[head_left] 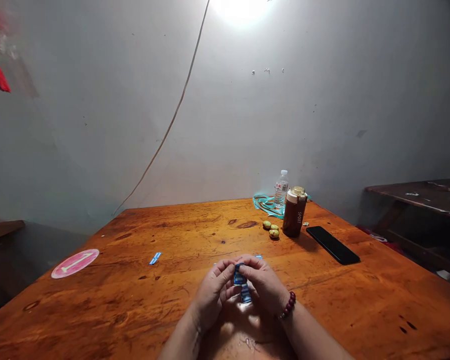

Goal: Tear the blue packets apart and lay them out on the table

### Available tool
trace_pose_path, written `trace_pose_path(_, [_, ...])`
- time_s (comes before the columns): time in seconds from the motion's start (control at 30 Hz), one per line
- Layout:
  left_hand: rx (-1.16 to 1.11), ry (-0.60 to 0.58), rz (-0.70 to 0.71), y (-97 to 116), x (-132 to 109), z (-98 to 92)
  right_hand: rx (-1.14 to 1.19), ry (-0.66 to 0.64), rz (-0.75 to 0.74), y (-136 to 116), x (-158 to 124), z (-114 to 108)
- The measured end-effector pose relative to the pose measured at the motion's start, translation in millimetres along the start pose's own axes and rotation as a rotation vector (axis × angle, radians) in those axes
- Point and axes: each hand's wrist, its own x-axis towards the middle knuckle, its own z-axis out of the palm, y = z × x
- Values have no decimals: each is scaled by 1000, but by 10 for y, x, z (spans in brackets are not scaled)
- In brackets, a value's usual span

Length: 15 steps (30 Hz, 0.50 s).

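My left hand (214, 290) and my right hand (264, 282) meet just above the near middle of the wooden table (187, 320). Between their fingertips is a small blue-and-white striped packet (239, 276), pinched from both sides. A second blue-striped piece (245, 294) hangs just beneath it; whether the two are joined, I cannot tell. A dark red bead bracelet (288, 306) circles my right wrist. Another flat blue-and-white piece (155, 258) lies on the table to the left. Beyond my right fingers, a further blue-and-white piece (259, 257) is partly hidden.
At the back right stand a brown bottle (294, 215) and a clear water bottle (281, 189) beside a turquoise strap (264, 204). Three yellowish, egg-shaped items (273, 233) sit nearby. A black phone (332, 245) lies right; a pink round number sticker (75, 263) is left.
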Motion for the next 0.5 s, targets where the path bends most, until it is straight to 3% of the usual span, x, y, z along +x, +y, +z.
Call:
trace_pose_path(0.13, [-94,-68,-86,-25,-29,48,43,14,33,-2,-7,26])
trace_pose_path(0.33, [-165,-64,-74,-20,-31,60,4,-20,35,-24,-26,34])
trace_pose_path(0.5, [-144,-47,-51,-34,-5,41,-300,21,-115,-5,-32,3])
